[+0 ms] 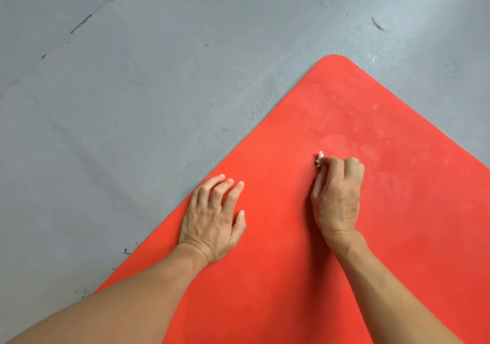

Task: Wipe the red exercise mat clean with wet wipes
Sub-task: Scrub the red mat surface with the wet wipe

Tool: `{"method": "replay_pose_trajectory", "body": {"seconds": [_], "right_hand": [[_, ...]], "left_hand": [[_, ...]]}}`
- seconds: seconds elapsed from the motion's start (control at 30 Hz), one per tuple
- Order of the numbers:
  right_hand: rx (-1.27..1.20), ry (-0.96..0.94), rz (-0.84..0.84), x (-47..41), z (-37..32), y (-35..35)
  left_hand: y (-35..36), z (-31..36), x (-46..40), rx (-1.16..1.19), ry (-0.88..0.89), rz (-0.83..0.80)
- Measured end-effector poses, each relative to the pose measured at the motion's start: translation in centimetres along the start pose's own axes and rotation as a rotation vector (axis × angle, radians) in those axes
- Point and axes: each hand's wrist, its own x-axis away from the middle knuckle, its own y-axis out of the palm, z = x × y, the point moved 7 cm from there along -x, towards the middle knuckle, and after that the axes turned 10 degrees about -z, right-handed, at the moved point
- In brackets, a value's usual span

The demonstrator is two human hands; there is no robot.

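Observation:
The red exercise mat (344, 110) lies on the floor with its rounded corner pointing away from me. My right hand (339, 192) sits near the mat's middle, fingers curled round a small white wet wipe (320, 158); only a crumpled tip of the wipe shows past the knuckles. Pale dusty smudges mark the mat beyond that hand. My left hand (214, 216) rests flat on the mat close to its left edge, fingers spread and slightly bent, holding nothing.
A grey floor (132, 92) surrounds the mat, scuffed with dark marks and a faint seam running diagonally at the upper left. Both forearms reach in from the bottom of the view.

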Motion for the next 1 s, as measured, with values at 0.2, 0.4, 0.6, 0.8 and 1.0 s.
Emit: {"method": "replay_pose_trajectory", "body": {"seconds": [0.2,0.4,0.6,0.8,1.0], "right_hand": [[-0.095,-0.508,-0.318,7.1,-9.1,2.6],[-0.024,-0.158,-0.018,-6.1,-0.6,-0.5],[-0.18,-0.342,-0.238,2.9,-8.3,2.5],[-0.073,-0.234,-0.094,-4.7,-3.5,0.6],[-0.233,-0.252,-0.17,-0.6,-7.5,2.5]], "left_hand": [[0.0,0.1,-0.1,-0.005,0.002,0.001],[0.0,0.0,-0.1,0.001,0.002,-0.002],[0.0,0.1,-0.1,-0.015,-0.004,-0.011],[-0.1,0.1,-0.2,-0.002,-0.002,-0.005],[-0.1,0.1,-0.1,0.0,-0.002,-0.008]]}}
